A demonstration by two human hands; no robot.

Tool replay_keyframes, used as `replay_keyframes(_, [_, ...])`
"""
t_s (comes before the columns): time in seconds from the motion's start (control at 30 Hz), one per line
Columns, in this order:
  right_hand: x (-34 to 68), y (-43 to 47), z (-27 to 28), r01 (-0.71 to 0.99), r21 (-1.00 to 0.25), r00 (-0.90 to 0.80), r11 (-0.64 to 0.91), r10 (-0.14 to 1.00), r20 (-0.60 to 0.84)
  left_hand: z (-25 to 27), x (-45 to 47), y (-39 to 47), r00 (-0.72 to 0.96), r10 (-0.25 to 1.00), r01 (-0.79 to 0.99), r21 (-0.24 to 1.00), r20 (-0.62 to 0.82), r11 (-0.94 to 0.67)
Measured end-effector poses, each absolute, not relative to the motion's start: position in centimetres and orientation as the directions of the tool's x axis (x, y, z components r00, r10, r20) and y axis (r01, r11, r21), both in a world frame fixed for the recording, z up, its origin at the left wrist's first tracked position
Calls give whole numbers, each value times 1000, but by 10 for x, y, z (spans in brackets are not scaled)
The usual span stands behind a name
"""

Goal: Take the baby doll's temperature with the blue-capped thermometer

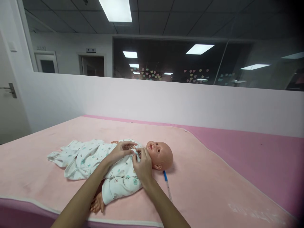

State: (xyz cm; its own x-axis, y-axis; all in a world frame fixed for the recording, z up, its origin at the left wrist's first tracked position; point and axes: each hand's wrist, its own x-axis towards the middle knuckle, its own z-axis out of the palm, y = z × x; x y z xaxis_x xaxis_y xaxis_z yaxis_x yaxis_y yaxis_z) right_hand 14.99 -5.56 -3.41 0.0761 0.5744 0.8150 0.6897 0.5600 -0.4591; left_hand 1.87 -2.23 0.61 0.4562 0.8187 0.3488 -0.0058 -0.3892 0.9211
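1. The right hand is at the doll, just below its chin, thumb and fingertips drawn together on a pinch of cloth at the neckline of the patterned white garment
2. The left hand is over the doll's upper chest, fingers arched and thumb tip reaching the same bit of cloth, close by the right fingertips; I cannot tell whether it grips the cloth or only touches it
3. The doll lies on its back under both hands, its bald head toward the right and its face turned upward, mouth parted
4. The garment covers the doll's body and arms; its loose, rumpled lower part spreads out beyond the doll's body, at the end away from the head
5. On the doll's near side, its small hand shows past the sleeve, beside the left forearm
6. A thin clear stick with a blue end lies just beside the doll's head, on the near side
7. Beneath the doll spreads a pale pink mat with white edging
8. Beyond the doll stands a white wall, with a wide window above it
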Motion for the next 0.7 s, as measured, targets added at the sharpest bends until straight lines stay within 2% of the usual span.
replay_keyframes(0.1, [151,-57,-33,691,-462,74,556,581,810,6,18,-22,461,820,-2,924,340,-383])
replay_keyframes(0.33, [152,-57,-32,689,-445,51,572,574,817,13,-5,-22,588,781,1,966,209,-259])
replay_keyframes(0.7, [152,-59,-25,722,-390,-108,572,650,753,7,-43,-30,547,820,279,888,166,-366])
